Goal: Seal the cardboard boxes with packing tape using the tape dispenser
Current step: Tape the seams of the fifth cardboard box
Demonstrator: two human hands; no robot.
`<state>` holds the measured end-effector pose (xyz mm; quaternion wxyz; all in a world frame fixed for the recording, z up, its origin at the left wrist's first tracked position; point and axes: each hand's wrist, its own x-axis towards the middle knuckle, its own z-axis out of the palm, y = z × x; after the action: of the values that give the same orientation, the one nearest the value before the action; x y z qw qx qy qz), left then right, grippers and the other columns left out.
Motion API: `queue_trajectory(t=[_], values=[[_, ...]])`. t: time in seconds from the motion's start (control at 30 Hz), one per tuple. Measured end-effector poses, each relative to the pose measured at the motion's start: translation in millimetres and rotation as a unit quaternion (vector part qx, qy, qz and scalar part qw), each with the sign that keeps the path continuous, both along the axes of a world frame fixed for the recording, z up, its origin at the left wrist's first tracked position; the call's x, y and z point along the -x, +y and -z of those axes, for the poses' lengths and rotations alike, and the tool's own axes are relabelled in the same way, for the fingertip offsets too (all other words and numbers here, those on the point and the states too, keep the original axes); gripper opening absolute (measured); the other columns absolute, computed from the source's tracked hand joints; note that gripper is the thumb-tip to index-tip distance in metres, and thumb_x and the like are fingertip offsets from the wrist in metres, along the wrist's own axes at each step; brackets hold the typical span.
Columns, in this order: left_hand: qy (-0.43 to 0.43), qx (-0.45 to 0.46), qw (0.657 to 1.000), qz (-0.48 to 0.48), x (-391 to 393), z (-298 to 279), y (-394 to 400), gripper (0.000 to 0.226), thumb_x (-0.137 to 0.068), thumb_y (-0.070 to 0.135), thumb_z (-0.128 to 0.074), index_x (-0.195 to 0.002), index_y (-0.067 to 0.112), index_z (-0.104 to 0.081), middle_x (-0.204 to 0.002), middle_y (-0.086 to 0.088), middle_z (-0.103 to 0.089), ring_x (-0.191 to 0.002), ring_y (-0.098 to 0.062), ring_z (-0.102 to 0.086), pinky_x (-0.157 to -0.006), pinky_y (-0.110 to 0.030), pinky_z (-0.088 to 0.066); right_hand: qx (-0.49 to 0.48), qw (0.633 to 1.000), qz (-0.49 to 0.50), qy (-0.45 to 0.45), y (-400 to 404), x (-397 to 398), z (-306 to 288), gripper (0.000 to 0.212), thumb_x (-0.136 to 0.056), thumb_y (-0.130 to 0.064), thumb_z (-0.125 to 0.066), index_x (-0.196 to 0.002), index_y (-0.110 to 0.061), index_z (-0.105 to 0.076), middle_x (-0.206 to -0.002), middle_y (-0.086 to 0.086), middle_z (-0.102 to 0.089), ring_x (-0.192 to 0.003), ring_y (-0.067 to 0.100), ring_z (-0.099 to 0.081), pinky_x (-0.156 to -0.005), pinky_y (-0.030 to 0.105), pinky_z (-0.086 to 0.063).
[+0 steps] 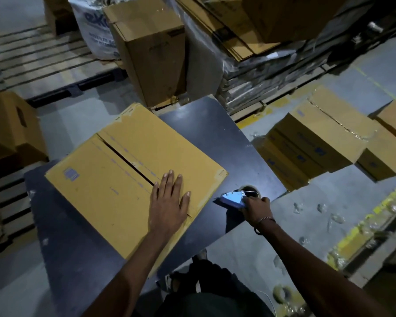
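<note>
Box (133, 179) lay flat on the dark table (215, 138), seam untaped. Left hand (169, 202) pressed it, fingers straight. Right hand (257, 205) gripped the tape dispenser (232, 199) beside it. Cardboard likely light, flexing; dispenser best held by its handle.

Dim warehouse: grey concrete floor (249, 255), yellow floor line (361, 220), wooden pallet (39, 62), dark worktable (215, 138).

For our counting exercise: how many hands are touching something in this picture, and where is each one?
2. The left hand lies flat on the cardboard box, at the near end of its open seam. The right hand grips the tape dispenser on the dark table.
</note>
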<state>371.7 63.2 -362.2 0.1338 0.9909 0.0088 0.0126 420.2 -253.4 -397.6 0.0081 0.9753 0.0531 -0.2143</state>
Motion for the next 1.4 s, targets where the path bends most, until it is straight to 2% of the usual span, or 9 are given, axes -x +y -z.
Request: queue_trajectory(t=[0.37,0.6,0.67,0.77,0.87,0.97,1.07,1.2,1.4], values=[[-0.030,0.021,0.999,-0.027,3,3,-14,0.066,-0.112,0.057,-0.027,-0.165,0.018,-0.032,-0.176,-0.006,-0.016,-0.164,-0.022,-0.007,-0.130,-0.050,-0.016,-0.063,0.980,0.061,-0.178,-11,-29,-104,0.016,-0.095,-0.030,-0.068,-0.108,-0.021,-0.069,-0.112,0.003,-0.075,-0.098,0.030,-0.067,-0.079,0.037,-0.023],[-0.056,0.210,0.973,-0.081,8,-9,-57,0.055,-0.109,0.046,-0.041,-0.151,0.013,-0.056,-0.164,-0.009,-0.045,-0.156,-0.026,-0.035,-0.126,-0.052,-0.028,-0.168,0.959,-0.033,-0.225,55,-49,-161,0.027,-0.088,-0.020,-0.081,-0.112,-0.015,-0.070,-0.117,0.007,-0.075,-0.104,0.030,-0.069,-0.088,0.039,-0.026],[-0.058,0.365,0.915,-0.161,4,-17,-58,0.056,-0.108,0.051,-0.037,-0.148,0.018,-0.058,-0.156,-0.004,-0.054,-0.147,-0.025,-0.047,-0.121,-0.050,-0.037,-0.173,0.957,-0.077,-0.221,77,-52,-166,0.029,-0.087,-0.024,-0.079,-0.112,-0.013,-0.071,-0.109,0.009,-0.076,-0.098,0.033,-0.071,-0.085,0.039,-0.028],[-0.039,0.623,0.741,-0.247,-4,-52,-33,0.034,-0.112,0.042,-0.042,-0.143,0.033,-0.054,-0.136,0.008,-0.064,-0.124,-0.013,-0.061,-0.099,-0.022,-0.051,-0.195,0.955,-0.142,-0.172,109,-53,-175,0.052,-0.088,-0.054,-0.059,-0.115,-0.011,-0.071,-0.107,0.012,-0.076,-0.095,0.037,-0.070,-0.084,0.040,-0.035],[-0.056,0.704,0.672,-0.225,-9,-84,15,0.033,-0.112,0.026,-0.048,-0.141,0.022,-0.062,-0.133,0.003,-0.069,-0.124,-0.008,-0.065,-0.096,-0.017,-0.051,-0.218,0.945,-0.211,-0.122,135,-51,-178,0.067,-0.083,-0.072,-0.043,-0.105,-0.013,-0.069,-0.095,0.009,-0.073,-0.084,0.034,-0.066,-0.075,0.036,-0.033],[-0.046,0.705,0.685,-0.178,-5,-102,56,0.030,-0.109,0.020,-0.054,-0.131,0.013,-0.072,-0.125,-0.001,-0.076,-0.121,-0.012,-0.069,-0.099,-0.023,-0.054,-0.261,0.924,-0.256,-0.108,158,-53,-177,0.043,-0.089,-0.057,-0.066,-0.095,-0.015,-0.066,-0.080,0.007,-0.066,-0.067,0.025,-0.052,-0.067,0.031,-0.030],[-0.049,0.683,0.710,-0.163,2,-108,85,0.025,-0.106,0.015,-0.058,-0.123,0.013,-0.077,-0.119,-0.001,-0.079,-0.117,-0.014,-0.071,-0.100,-0.030,-0.055,-0.285,0.909,-0.296,-0.070,183,-59,-178,0.037,-0.089,-0.050,-0.070,-0.107,-0.018,-0.070,-0.094,0.003,-0.072,-0.082,0.028,-0.063,-0.066,0.029,-0.031],[-0.051,0.668,0.720,-0.180,4,-118,110,0.020,-0.101,0.015,-0.066,-0.112,0.012,-0.082,-0.112,-0.004,-0.080,-0.108,-0.014,-0.072,-0.090,-0.026,-0.054,-0.326,0.892,-0.311,0.039,212,-74,-179,0.012,-0.090,-0.052,-0.073,-0.092,-0.049,-0.062,-0.080,-0.021,-0.061,-0.073,0.005,-0.055,-0.061,0.026,-0.036],[-0.037,0.665,0.696,-0.269,-2,-124,131,0.024,-0.105,0.023,-0.061,-0.112,0.012,-0.082,-0.108,-0.008,-0.080,-0.103,-0.021,-0.074,-0.088,-0.030,-0.056,-0.391,0.853,-0.302,0.169,243,-97,-176,0.017,-0.089,-0.062,-0.069,-0.080,-0.049,-0.062,-0.075,-0.013,-0.055,-0.067,0.006,-0.047,-0.061,0.029,-0.036]])
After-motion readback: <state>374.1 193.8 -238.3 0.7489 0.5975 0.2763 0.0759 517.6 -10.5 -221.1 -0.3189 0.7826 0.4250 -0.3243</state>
